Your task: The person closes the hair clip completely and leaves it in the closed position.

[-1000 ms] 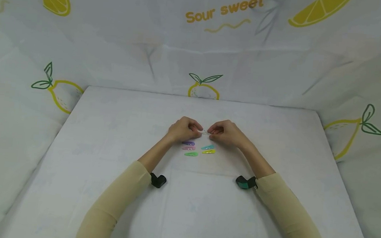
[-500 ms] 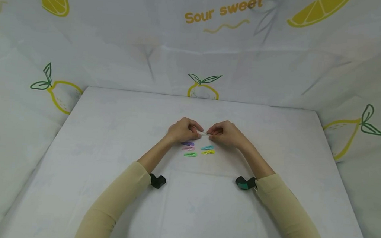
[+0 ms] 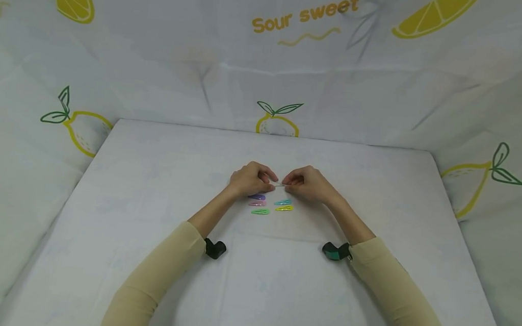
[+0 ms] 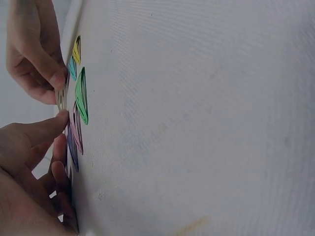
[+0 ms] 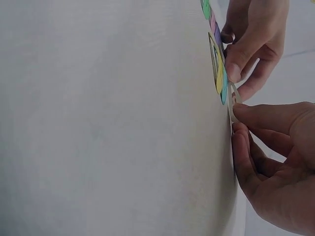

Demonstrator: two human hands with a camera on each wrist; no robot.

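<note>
A white snap hair clip (image 3: 279, 185) spans the small gap between the two hands, just above the table. The left hand (image 3: 251, 178) pinches one end between thumb and fingers, and the right hand (image 3: 307, 183) pinches the other. In the right wrist view the white clip (image 5: 236, 93) shows its two arms spread apart. Nearer the person lie more snap clips: purple (image 3: 258, 197), pink (image 3: 258, 203) and green (image 3: 260, 211) stacked on the left, light blue (image 3: 283, 202) and yellow (image 3: 284, 208) on the right. Fingertips cover both ends of the white clip.
The clips lie on a white-covered table (image 3: 260, 286). A white curtain (image 3: 167, 73) with lemon prints hangs behind and at both sides. Black wrist devices (image 3: 215, 249) jut inward from the sleeves.
Both hands stay almost in place, still pinching the white hair clip, whose angle between the fingertips alters slightly. The other clips have not moved on the table.
</note>
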